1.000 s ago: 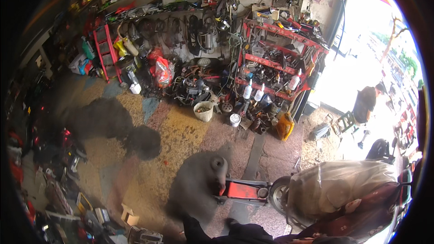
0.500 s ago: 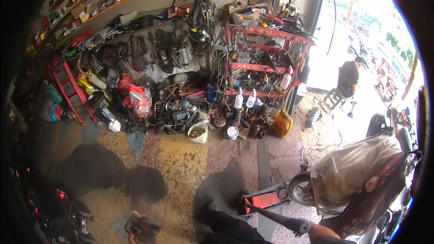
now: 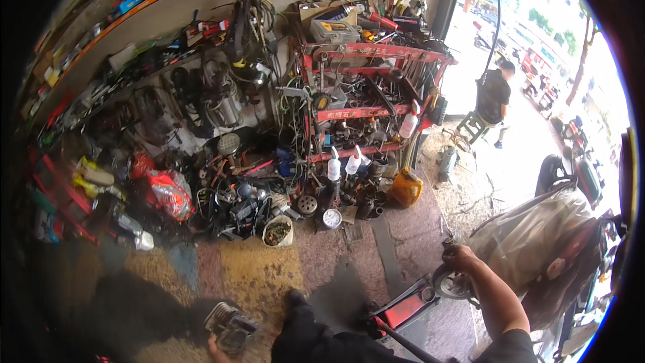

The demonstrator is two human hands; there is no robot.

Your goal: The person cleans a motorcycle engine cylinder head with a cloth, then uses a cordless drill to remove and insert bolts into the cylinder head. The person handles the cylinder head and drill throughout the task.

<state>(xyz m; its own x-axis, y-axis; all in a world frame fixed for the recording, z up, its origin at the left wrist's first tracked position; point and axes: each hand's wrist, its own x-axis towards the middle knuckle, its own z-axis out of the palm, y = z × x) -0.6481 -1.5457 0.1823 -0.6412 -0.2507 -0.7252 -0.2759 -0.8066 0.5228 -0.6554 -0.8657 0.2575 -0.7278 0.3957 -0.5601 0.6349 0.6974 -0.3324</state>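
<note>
My left hand [image 3: 216, 351], at the lower edge, is closed on a grey, finned metal part [image 3: 232, 328] that looks like an engine piece. Only part of that hand shows. My right arm reaches forward, and my right hand [image 3: 459, 258] is at the top of a small wheel [image 3: 451, 284] of a covered scooter. Its fingers are curled; what they hold, if anything, is hidden. Just left of the wheel a red floor jack [image 3: 405, 308] stands on the floor. Its dark handle [image 3: 408, 345] slants toward the lower edge.
The scooter [image 3: 537, 235], under clear plastic sheeting, stands at the right. Ahead is a red tool rack [image 3: 369, 114] with a yellow jug [image 3: 406, 188] and a white bucket [image 3: 277, 232] on the floor nearby. Parts are heaped along the wall. A person [image 3: 494, 97] sits outside.
My right hand has gone from beside the jack handle forward to the scooter's wheel. The metal part in my left hand has shifted slightly right and up. The whole view has also shifted.
</note>
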